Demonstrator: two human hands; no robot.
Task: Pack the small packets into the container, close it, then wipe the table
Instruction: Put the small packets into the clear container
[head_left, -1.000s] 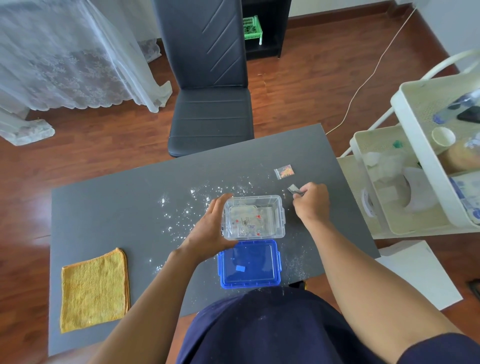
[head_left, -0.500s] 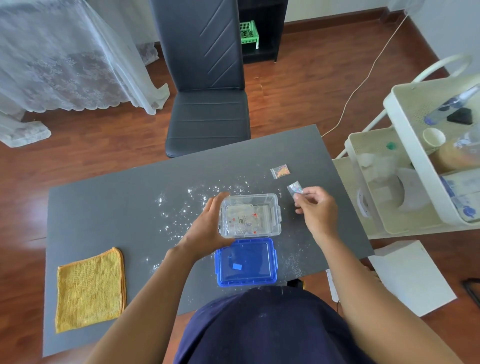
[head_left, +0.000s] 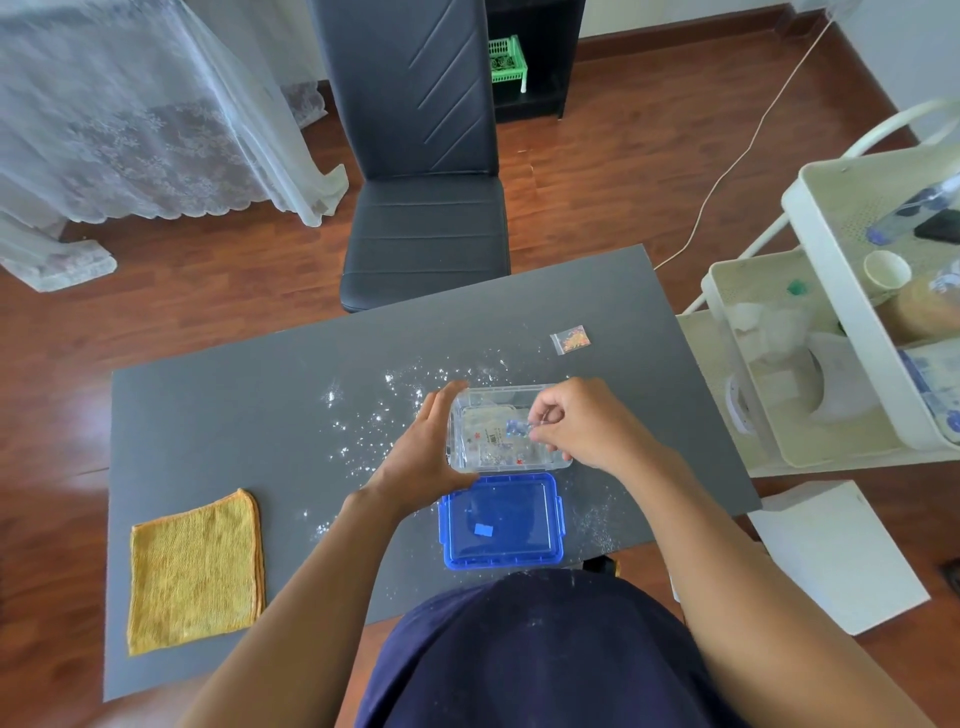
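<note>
The small packet (head_left: 514, 429) sits pinched in your right hand (head_left: 582, 427) fingers, just over the open clear container (head_left: 506, 428). Your left hand (head_left: 423, 452) cups the container's left wall, fingers straight. Another packet (head_left: 570, 340) lies farther back on the desk (head_left: 249, 415).
</note>
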